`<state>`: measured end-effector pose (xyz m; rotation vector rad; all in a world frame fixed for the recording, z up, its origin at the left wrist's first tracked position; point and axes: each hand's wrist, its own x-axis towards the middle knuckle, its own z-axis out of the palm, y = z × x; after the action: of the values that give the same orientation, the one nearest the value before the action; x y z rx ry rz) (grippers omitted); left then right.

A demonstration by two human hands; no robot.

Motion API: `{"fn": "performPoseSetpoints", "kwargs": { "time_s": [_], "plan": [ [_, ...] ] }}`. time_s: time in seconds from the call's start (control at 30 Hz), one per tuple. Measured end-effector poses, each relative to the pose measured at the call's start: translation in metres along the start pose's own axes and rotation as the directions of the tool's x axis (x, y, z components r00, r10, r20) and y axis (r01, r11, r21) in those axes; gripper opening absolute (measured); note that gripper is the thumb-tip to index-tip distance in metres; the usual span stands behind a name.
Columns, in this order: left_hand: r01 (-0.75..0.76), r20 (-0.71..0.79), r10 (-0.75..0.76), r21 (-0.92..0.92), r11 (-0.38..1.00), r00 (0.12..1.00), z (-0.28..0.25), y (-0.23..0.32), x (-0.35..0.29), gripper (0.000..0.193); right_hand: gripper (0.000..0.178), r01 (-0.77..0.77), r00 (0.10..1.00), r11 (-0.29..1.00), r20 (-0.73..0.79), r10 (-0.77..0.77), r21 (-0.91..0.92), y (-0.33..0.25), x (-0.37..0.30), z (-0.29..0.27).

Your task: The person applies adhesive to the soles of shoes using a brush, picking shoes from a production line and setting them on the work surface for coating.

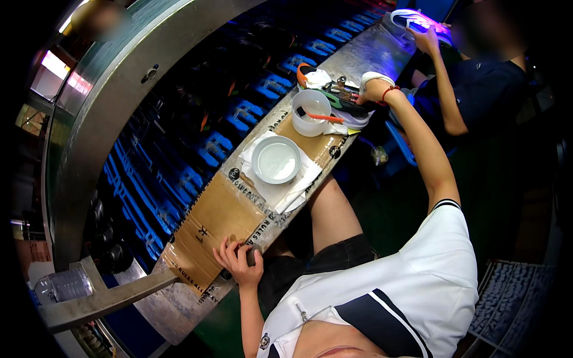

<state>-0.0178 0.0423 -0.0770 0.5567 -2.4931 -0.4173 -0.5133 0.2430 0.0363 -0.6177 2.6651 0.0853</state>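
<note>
We sit in a dim workshop at a long metal tabletop (373, 48); blue brackets (218, 149) line up in the dark along its far side, beside a curved metal housing (161, 45). Toward its upper end lies a cluster of shoe parts (335, 100) in black, green, orange and white; our right hand (375, 90) is at its right side, the arm stretched long with a red band (391, 88) at the wrist; the fingers are partly hidden, so we cannot tell whether that grip pinches anything. Just beside the cluster stands a translucent white cup (305, 128), an orange-handled brush (329, 118) leaning inside it across the rim; nearer us a shallow bowl (277, 180) holds pale, clear-looking liquid and sits on white paper (286, 197). Our left hand (240, 262) rests at the near edge of the cardboard (230, 206), elbow bent, its grip loosely spread with curved fingers; dark printing runs along the cardboard's taped borders, and a handwritten mark shows on its face. Farther out, a clear plastic container (64, 286) lies at lower left; at upper right a co-worker (489, 89) holds a white shoe (412, 19) in purple light.
</note>
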Motion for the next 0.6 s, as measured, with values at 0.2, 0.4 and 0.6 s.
{"fn": "performPoseSetpoints", "kwargs": {
  "time_s": [0.2, 0.4, 0.6],
  "plan": [
    [0.002, 0.001, -0.002, -0.001, 1.0, 1.0, 0.0, 0.001, 0.001, 0.014, 0.04, 0.039, 0.982, 0.997, -0.185, -0.027, 0.063, 0.005, -0.011, -0.011],
    [0.011, -0.001, -0.011, 0.009, 1.0, 1.0, 0.0, 0.0, -0.001, 0.014, 0.022, 0.405, 0.74, 0.867, -0.661, -0.124, 0.291, 0.002, -0.085, -0.005],
    [0.006, -0.007, -0.006, -0.007, 1.0, 1.0, 0.001, 0.004, 0.001, 0.011, 0.028, 0.378, 0.805, 0.868, -0.578, -0.136, 0.322, 0.009, -0.129, 0.058]
  ]
}}
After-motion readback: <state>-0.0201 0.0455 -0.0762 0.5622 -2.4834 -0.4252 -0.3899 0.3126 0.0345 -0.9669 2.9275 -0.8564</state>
